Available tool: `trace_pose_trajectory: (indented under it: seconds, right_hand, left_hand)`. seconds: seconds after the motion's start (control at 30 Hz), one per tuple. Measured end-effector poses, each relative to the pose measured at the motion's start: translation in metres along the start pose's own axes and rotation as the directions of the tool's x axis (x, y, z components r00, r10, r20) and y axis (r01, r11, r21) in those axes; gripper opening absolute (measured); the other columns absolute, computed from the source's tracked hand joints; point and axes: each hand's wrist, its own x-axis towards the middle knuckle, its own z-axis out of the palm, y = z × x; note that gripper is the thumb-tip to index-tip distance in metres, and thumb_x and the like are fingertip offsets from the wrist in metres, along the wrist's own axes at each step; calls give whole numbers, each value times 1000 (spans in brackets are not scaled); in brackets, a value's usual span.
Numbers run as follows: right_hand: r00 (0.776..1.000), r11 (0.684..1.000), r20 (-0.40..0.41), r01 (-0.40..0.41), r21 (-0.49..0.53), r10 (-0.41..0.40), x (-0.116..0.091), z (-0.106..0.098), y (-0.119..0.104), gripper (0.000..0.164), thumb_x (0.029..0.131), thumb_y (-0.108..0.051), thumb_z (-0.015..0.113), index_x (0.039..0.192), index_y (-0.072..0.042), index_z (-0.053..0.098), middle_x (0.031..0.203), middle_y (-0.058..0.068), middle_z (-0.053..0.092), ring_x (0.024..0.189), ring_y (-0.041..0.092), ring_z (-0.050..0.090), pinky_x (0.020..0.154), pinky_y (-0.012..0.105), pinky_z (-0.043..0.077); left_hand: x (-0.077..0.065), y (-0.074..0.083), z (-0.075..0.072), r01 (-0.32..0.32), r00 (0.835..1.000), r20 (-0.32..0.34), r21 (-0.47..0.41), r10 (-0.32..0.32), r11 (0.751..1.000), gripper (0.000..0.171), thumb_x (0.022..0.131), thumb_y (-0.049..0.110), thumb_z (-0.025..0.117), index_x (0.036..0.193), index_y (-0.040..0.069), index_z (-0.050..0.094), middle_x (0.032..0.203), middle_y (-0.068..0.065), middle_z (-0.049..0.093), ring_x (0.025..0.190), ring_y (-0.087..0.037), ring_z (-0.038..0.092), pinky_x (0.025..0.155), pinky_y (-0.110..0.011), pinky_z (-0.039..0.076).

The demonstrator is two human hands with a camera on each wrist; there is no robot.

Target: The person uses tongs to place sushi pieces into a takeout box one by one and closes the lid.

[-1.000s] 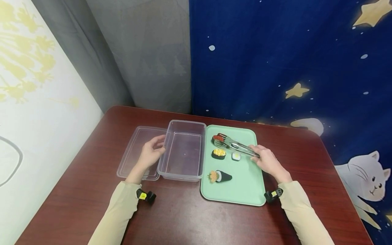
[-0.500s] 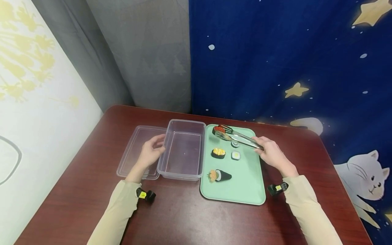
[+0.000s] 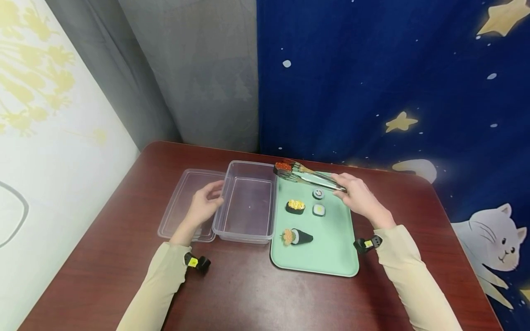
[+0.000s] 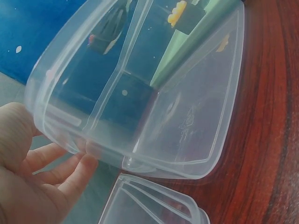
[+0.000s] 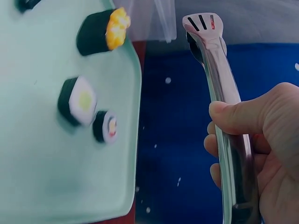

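Red-topped sushi [image 3: 283, 167] hung in tongs [image 5: 223, 79] at far left corner of green tray [image 3: 331, 248]; our right hand [image 3: 358, 195] squeezed them narrow round it. Our left hand [image 3: 204, 204] touched container [image 3: 244, 239], left of tray, fingers loosely bent. We judged: mid-transfer, 4 pieces [image 3: 296, 207] left on tray. Next move called for steady squeeze, then release over container.

The clear rectangular plastic box [image 3: 250, 207] stands between the clear flat plastic lid [image 3: 182, 202] on its left and the pale green rectangular tray [image 3: 331, 246] on its right.
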Motion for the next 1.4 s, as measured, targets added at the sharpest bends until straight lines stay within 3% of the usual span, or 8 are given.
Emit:
trace_pose_trajectory:
  seconds: [0.17, 0.57, 0.67, 1.13, 1.4]
  right_hand:
    - [1000, 1000, 16, 22, 22, -22, 14, 4, -11, 49, 82, 3, 66, 129, 7, 51, 116, 23, 58, 95, 32, 60, 75, 45, 52]
    - [988, 993, 123, 82, 82, -92, 46, 22, -32, 49, 85, 2, 62, 131, 10, 47, 122, 26, 55, 80, 25, 58, 68, 38, 51]
    - [984, 993, 144, 92, 79, -102, 53, 26, -36, 48, 85, 2, 62, 131, 10, 48, 121, 25, 56, 90, 28, 60, 72, 38, 52]
    - [957, 993, 267, 119, -19, -110, 78, 36, -52, 46, 83, 6, 56, 128, 9, 51, 121, 23, 58, 108, 32, 57, 88, 40, 51]
    - [943, 990, 320, 119, -74, -89, 89, 39, -61, 46, 82, 5, 56, 127, 7, 53, 114, 22, 59, 94, 27, 58, 78, 37, 52]
  left_hand:
    - [0, 0, 0, 11, 1000, -1, -13, -11, 1000, 51, 80, -11, 50, 131, -13, 44, 126, -34, 49, 114, -47, 50, 94, -49, 48]
    - [-1, -1, 0, -8, 1000, -9, -7, 8, 1000, 50, 80, -12, 51, 130, -14, 44, 126, -34, 50, 114, -47, 51, 93, -50, 48]
    - [-1, -1, 0, -8, 1000, -10, -5, 8, 1000, 50, 80, -11, 51, 130, -13, 45, 126, -33, 50, 114, -47, 51, 93, -50, 48]
    - [0, -4, 0, -21, 1000, -5, -7, 21, 1000, 50, 81, -10, 51, 130, -13, 45, 127, -34, 49, 114, -47, 51, 93, -50, 48]
    - [-1, -3, 1, 0, 1000, -7, -14, 0, 1000, 51, 81, -10, 50, 131, -13, 44, 128, -34, 48, 115, -47, 50, 93, -50, 48]
